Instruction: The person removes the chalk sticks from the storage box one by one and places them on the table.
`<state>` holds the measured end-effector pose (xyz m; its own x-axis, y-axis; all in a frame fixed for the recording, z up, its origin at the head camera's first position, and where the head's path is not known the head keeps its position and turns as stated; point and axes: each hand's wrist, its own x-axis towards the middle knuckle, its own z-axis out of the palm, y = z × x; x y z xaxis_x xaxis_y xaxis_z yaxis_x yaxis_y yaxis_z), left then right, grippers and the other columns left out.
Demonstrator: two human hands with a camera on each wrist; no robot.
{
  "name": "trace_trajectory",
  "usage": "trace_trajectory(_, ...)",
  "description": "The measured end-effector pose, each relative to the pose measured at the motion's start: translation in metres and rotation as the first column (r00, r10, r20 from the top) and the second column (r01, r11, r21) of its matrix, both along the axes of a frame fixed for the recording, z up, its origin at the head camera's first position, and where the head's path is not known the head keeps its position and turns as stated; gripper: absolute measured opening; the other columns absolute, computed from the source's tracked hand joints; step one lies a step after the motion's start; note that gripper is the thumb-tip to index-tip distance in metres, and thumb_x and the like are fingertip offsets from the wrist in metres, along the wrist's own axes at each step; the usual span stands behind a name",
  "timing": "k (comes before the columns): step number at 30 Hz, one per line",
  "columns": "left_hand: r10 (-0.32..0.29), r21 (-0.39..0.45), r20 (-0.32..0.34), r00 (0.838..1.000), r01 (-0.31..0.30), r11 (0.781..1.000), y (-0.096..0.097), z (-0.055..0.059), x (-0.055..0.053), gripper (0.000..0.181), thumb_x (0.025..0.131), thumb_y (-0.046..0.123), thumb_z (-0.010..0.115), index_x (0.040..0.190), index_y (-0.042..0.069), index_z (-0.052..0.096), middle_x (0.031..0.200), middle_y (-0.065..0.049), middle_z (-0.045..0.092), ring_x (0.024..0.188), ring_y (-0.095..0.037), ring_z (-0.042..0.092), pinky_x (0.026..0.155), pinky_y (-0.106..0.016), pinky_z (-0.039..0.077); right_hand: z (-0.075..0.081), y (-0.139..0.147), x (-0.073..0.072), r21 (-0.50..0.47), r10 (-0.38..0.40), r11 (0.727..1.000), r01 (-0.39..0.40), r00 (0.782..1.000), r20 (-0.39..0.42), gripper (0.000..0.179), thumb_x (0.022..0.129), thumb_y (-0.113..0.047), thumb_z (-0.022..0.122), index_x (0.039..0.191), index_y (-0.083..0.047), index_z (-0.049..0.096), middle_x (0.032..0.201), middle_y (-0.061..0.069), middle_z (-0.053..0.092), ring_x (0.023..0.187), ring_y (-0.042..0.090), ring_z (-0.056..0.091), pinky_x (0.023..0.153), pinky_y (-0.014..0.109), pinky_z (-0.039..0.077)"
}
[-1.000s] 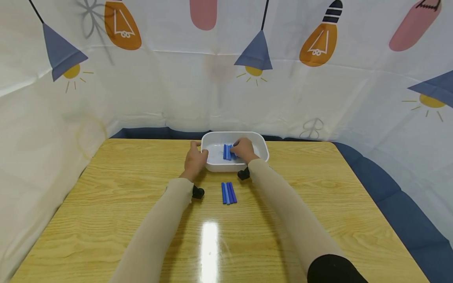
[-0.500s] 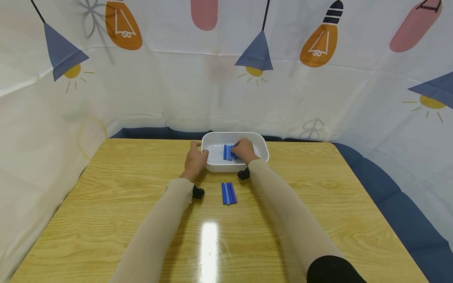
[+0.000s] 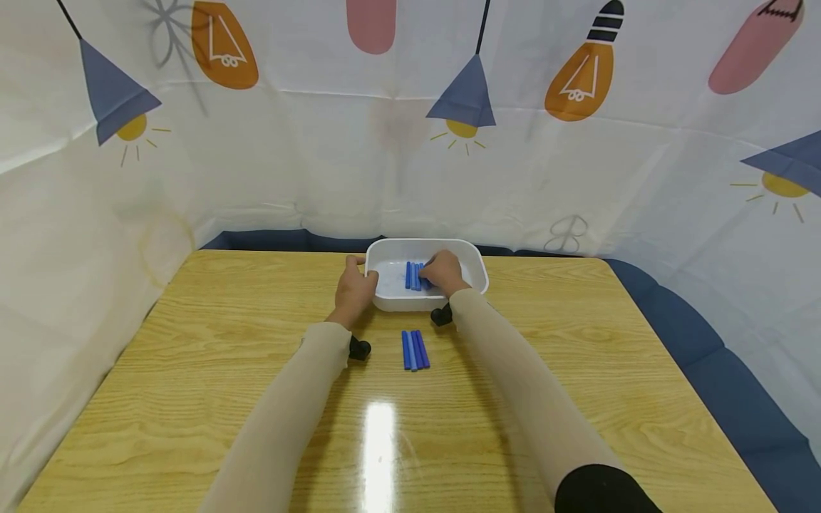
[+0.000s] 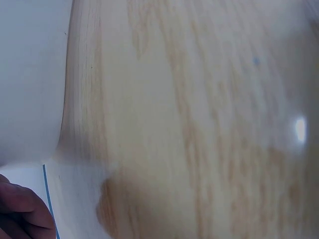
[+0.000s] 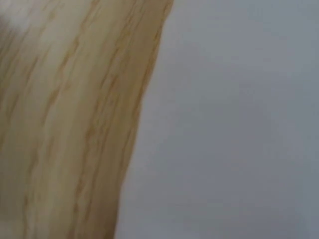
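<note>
A white plastic basin [image 3: 404, 304] stands at the far edge of the table. My left hand [image 3: 354, 291] holds its left end, thumb at the rim; in the left wrist view curled fingers [image 4: 25, 206] show beside the basin wall [image 4: 32, 84]. Inside it, several short blue sticks [image 3: 413, 276] lie side by side. Reaching over the near rim, my right hand [image 3: 442, 271] pinches the rightmost blue stick, which its fingers partly cover. On the table before the basin, several longer blue sticks [image 3: 415, 350] in different shades form a row.
The wooden table [image 3: 192, 370] spreads around both forearms, with a bright light reflection near its front. A white printed cloth [image 3: 308, 157] hangs behind it. Dark blue padding [image 3: 712, 349] runs along the right and back edges. The right wrist view holds only basin wall and tabletop.
</note>
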<state>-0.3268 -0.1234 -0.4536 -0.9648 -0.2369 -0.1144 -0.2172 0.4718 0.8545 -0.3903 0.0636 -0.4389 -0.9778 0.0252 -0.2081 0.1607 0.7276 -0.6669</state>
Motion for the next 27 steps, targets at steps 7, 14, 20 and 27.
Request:
trace_trajectory(7, -0.002, -0.01, -0.011, 1.0, 0.002, 1.0, 0.0002, -0.0015, -0.0009, 0.049, 0.093, 0.031, 0.045, 0.138, 0.016, 0.035, 0.131, -0.014, 0.055, 0.111, -0.027, 0.054, 0.095, -0.045, 0.045, -0.0016, -0.0004, -0.0002, 0.017, -0.01, 1.0, 0.01, 1.0, -0.003, 0.022, 0.079, -0.017, 0.074, 0.094, -0.003, 0.064, 0.089, 0.009, 0.065, 0.072, 0.017, 0.06, 0.066, 0.028, 0.047)
trace_trajectory(14, -0.004, 0.001, 0.002, 1.0, 0.004, 1.0, -0.0007, -0.002, -0.0019, 0.05, 0.094, 0.031, 0.044, 0.14, 0.016, 0.034, 0.13, -0.013, 0.055, 0.11, -0.026, 0.053, 0.096, -0.044, 0.045, -0.0035, 0.0011, -0.0021, 0.011, -0.017, 1.0, 0.017, 1.0, 0.019, 0.023, 0.078, -0.018, 0.074, 0.092, -0.004, 0.063, 0.087, 0.009, 0.063, 0.072, 0.017, 0.059, 0.064, 0.027, 0.047)
trace_trajectory(20, -0.003, 0.009, 0.01, 1.0, 0.003, 1.0, -0.0009, -0.0023, -0.003, 0.051, 0.094, 0.031, 0.045, 0.141, 0.015, 0.034, 0.132, -0.014, 0.054, 0.112, -0.027, 0.053, 0.097, -0.045, 0.045, -0.0039, 0.0026, -0.0028, -0.022, -0.029, 0.999, 0.03, 0.999, 0.039, 0.025, 0.077, -0.018, 0.074, 0.093, -0.004, 0.062, 0.088, 0.009, 0.063, 0.072, 0.017, 0.06, 0.063, 0.027, 0.048)
trace_trajectory(27, -0.002, 0.006, 0.017, 1.0, 0.002, 1.0, -0.0006, -0.0015, -0.0025, 0.05, 0.094, 0.031, 0.045, 0.14, 0.015, 0.034, 0.133, -0.014, 0.054, 0.113, -0.027, 0.053, 0.098, -0.045, 0.045, -0.0016, 0.0033, -0.0038, -0.047, -0.041, 0.998, 0.045, 0.997, 0.071, 0.029, 0.079, -0.02, 0.073, 0.101, -0.003, 0.064, 0.093, 0.01, 0.065, 0.073, 0.017, 0.062, 0.062, 0.026, 0.05)
